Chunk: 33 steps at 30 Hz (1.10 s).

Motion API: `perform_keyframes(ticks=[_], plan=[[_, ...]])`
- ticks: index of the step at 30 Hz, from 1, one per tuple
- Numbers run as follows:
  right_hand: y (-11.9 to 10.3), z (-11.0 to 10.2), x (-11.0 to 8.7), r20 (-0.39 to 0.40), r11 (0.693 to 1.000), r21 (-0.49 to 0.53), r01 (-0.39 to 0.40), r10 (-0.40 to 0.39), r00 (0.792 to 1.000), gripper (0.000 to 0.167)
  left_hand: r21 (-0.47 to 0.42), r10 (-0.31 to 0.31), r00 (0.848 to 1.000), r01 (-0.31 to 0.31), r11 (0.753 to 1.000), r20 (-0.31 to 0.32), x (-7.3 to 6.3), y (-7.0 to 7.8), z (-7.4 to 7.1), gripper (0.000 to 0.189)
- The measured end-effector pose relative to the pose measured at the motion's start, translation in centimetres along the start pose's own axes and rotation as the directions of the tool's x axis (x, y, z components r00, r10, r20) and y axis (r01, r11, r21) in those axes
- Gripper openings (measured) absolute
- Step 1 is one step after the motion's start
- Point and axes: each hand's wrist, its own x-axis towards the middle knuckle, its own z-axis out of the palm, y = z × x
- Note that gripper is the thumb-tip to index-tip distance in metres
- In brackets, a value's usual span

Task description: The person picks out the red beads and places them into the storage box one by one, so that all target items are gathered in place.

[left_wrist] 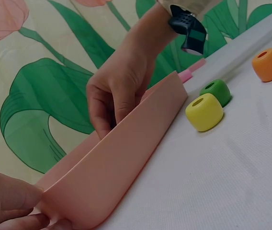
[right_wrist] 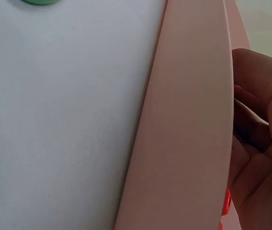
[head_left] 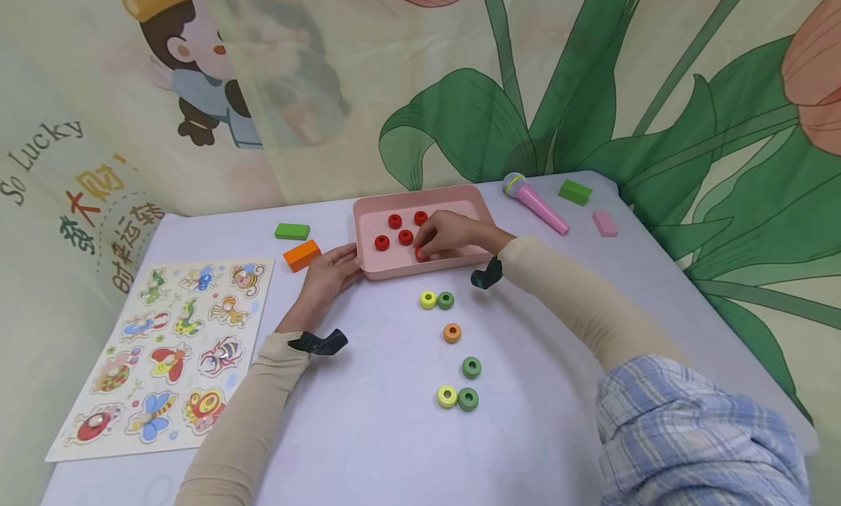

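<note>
A shallow pink tray (head_left: pixel 434 266) stands toward the back of the table with several red beads (head_left: pixel 395 221) inside. My right hand (head_left: pixel 450 232) reaches down into it, thumb and fingers pinching a red bead (head_left: pixel 421 255) near the front wall. In the left wrist view the tray wall (left_wrist: pixel 121 163) hides those fingertips and the bead. My left hand (head_left: pixel 331 274) rests against the tray's left front corner, its fingers touching the outside. The right wrist view shows my right hand (right_wrist: pixel 265 129) partly behind the tray wall (right_wrist: pixel 184 120).
Yellow, green and orange beads (head_left: pixel 452 333) lie scattered in front of the tray. At left are green and orange blocks (head_left: pixel 302 255) and an insect puzzle board (head_left: pixel 204 294). A pink toy microphone (head_left: pixel 539 207), a green block (head_left: pixel 574 192) and a pink block (head_left: pixel 604 223) lie at right.
</note>
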Motion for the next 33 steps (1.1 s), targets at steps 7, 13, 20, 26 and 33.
perform_keyframes(ticks=[7,13,20,26,33], plan=[[0.0,0.2,-0.1,-0.023,1.0,0.02,0.009,-0.008,1.0,0.022,-0.001,0.008,1.0,-0.008,1.0,-0.004,0.1,0.1,-0.1,0.05],[0.5,0.7,-0.2,-0.032,0.998,0.054,0.016,-0.015,0.999,0.024,-0.018,0.004,1.0,-0.004,1.0,-0.003,0.1,-0.1,-0.1,0.05],[1.1,1.1,-0.7,-0.085,0.999,0.025,0.035,-0.033,0.996,0.029,-0.01,0.008,1.0,-0.008,1.0,0.008,0.3,-0.5,-0.1,0.05],[1.4,0.7,-1.8,-0.191,0.999,0.026,0.04,-0.035,0.981,0.028,0.118,0.069,0.998,-0.07,0.991,0.008,0.3,-0.5,-0.2,0.05],[1.5,0.3,-3.1,-0.325,0.998,0.002,0.062,-0.058,0.944,0.032,0.522,0.229,0.973,-0.193,0.831,-0.004,0.4,-0.2,-0.7,0.052]])
